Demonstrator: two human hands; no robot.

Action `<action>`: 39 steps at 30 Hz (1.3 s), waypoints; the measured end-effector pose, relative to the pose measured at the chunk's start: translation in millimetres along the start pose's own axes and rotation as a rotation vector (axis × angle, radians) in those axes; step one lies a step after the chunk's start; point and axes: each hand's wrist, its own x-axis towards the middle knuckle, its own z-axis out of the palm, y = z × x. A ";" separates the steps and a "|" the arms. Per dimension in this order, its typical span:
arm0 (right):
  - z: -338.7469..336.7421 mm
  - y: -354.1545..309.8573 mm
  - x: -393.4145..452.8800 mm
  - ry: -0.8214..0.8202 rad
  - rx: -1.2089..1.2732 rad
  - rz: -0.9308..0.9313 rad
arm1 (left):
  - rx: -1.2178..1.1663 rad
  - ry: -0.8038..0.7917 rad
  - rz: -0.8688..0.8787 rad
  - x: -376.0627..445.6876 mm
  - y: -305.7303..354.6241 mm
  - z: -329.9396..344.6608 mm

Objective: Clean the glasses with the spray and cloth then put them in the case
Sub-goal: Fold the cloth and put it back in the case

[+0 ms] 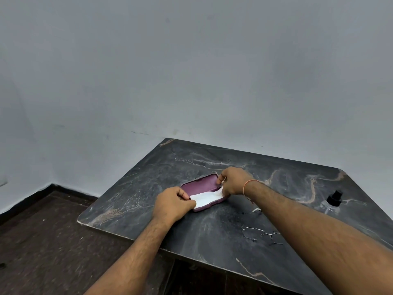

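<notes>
Glasses (261, 234) lie near the table (212, 231) edge, uncleaned. Left hand (172, 202) and right hand (232, 182) both pinch the cloth (205, 198) inside the open case (202, 185) — lift it evenly, steadying the case.

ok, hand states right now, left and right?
Left hand: grips the near end of the case, on the cloth.
Right hand: fingers pinch the case's far end.
</notes>
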 end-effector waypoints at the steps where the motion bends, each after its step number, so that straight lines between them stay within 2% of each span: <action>1: 0.6 0.7 0.6 0.001 0.007 -0.005 | -0.002 -0.001 -0.002 0.0 0.2 0.3; 7: 5.6 9.0 1.7 0.023 0.068 0.018 | -0.017 -0.036 -0.002 -0.1 1.1 1.1; 14: 5.6 25.3 -4.4 -0.107 0.267 0.100 | -0.102 -0.049 -0.028 4.6 -2.6 1.7; 23: -0.5 33.7 -11.5 -0.205 0.481 0.128 | -0.053 0.002 -0.023 10.1 -0.7 6.3; 29: 12.7 33.1 -10.4 -0.051 0.371 0.062 | -0.095 -0.040 -0.039 16.4 -4.3 6.5; 33: 18.8 38.5 -10.8 -0.021 0.246 0.049 | -0.112 -0.051 -0.049 19.9 -9.3 6.7; 39: 21.5 39.3 -10.7 -0.013 0.187 0.047 | -0.168 -0.067 -0.036 24.1 -14.3 7.5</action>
